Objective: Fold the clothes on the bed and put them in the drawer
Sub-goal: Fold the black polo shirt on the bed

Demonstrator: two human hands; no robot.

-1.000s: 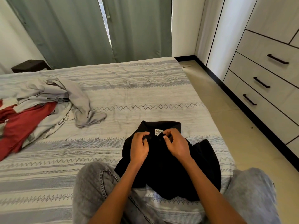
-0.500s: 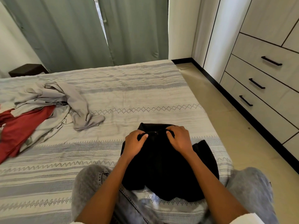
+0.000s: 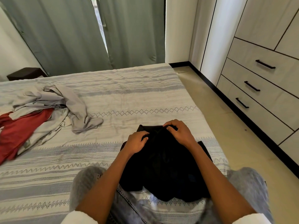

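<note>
1. The black shirt (image 3: 163,160) lies on the bed (image 3: 129,97) between the person's knees, its collar end pointing away from them toward the curtains (image 3: 77,33). A second ago a white neck label showed inside the open collar; now the collar edge has been turned over it and the label is hidden.
2. The left hand (image 3: 135,142) has its fingers curled on the cloth just left of the collar, and its grip is closed on the shirt. The right hand (image 3: 178,130) pinches the collar's far right edge between thumb and curled fingers. It has moved a little farther from the body than it was a second ago.
3. My reading is that the collar is being closed and squared before the first fold, so the fold proper has not begun.
4. Left of the black shirt, well apart from it, a heap of grey garments (image 3: 53,101) and a red garment (image 3: 21,128) lies unfolded. Much of the task remains.
5. The drawers (image 3: 258,88) stand right of the bed across the floor, all closed, each with a black handle.
6. No writing can be read now. The label was too small to read even while visible.
</note>
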